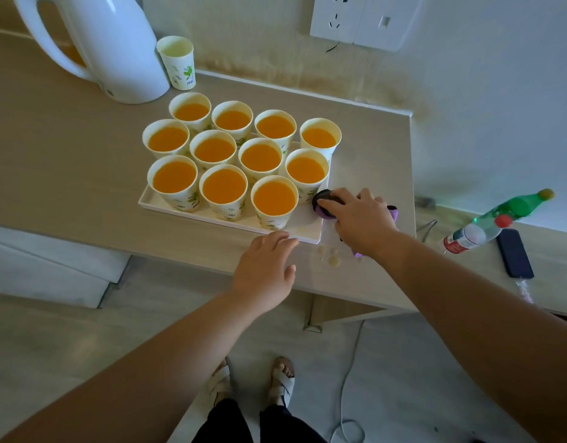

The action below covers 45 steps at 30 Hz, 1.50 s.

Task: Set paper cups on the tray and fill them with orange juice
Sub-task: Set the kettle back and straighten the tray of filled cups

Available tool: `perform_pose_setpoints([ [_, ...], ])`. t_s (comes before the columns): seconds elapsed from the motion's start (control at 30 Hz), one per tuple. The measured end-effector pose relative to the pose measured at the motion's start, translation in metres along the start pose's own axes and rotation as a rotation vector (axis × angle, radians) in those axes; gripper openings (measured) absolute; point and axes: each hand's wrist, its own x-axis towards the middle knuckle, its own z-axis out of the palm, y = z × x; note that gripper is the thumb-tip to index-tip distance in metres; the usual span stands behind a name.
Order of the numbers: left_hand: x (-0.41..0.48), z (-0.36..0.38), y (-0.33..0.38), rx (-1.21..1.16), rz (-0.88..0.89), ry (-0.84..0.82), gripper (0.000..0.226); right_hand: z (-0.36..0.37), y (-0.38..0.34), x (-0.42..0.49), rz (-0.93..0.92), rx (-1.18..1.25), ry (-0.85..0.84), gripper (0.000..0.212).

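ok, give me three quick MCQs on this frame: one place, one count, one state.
1. Where does the unfilled cup stand?
A on a shelf
B beside the kettle
C in a sink

2. How many filled cups are on the tray?
A 9
B 11
C 12

3. What is the right hand doing?
A pouring from the kettle
B lifting a cup
C pressing on a cloth

Answers:
1 B: it stands on the counter next to the kettle, off the tray.
2 B: the rows hold four, four and three.
3 C: it lies palm-down on the cloth at the tray's right front corner.
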Motion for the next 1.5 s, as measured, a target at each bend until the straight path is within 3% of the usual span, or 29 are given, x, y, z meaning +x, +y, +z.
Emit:
perform_pose_setpoints([
  [0.3, 0.009, 0.007, 0.005, 0.097, 0.031, -0.017, 0.056, -0.010, -0.011, -0.005, -0.190, -0.094, -0.058, 0.045],
  [0.5, 0.005, -0.009, 0.016, 0.039, 0.035, -0.028, 0.048, -0.012, 0.002, 0.011, -0.171, -0.032, -0.060, 0.044],
  [0.57, 0.003, -0.026, 0.027, -0.016, 0.059, 0.079, 0.035, -0.008, 0.006, 0.011, -0.169, 0.010, -0.059, 0.042],
  [0.63, 0.008, -0.052, 0.040, -0.064, 0.127, 0.294, 0.022, -0.005, 0.011, 0.008, -0.164, 0.067, -0.050, 0.042],
  [0.7, 0.025, -0.074, 0.043, -0.030, 0.176, 0.483, 0.023, -0.006, 0.015, 0.007, -0.149, 0.105, -0.042, 0.041],
  [0.77, 0.051, -0.092, 0.041, 0.054, 0.090, 0.439, 0.041, -0.010, 0.018, 0.010, -0.144, 0.105, -0.047, 0.042],
  [0.87, 0.090, -0.108, 0.036, 0.275, -0.054, 0.248, 0.071, -0.012, 0.020, 0.016, -0.158, 0.092, -0.075, 0.044],
  [1.03, 0.124, -0.103, 0.037, 0.481, -0.086, 0.073, 0.093, -0.010, 0.027, 0.020, -0.175, 0.100, -0.078, 0.044],
  [1.5, 0.141, -0.091, 0.033, 0.491, -0.060, 0.074, 0.067, 0.002, 0.040, 0.027, -0.242, 0.135, -0.046, 0.050],
])
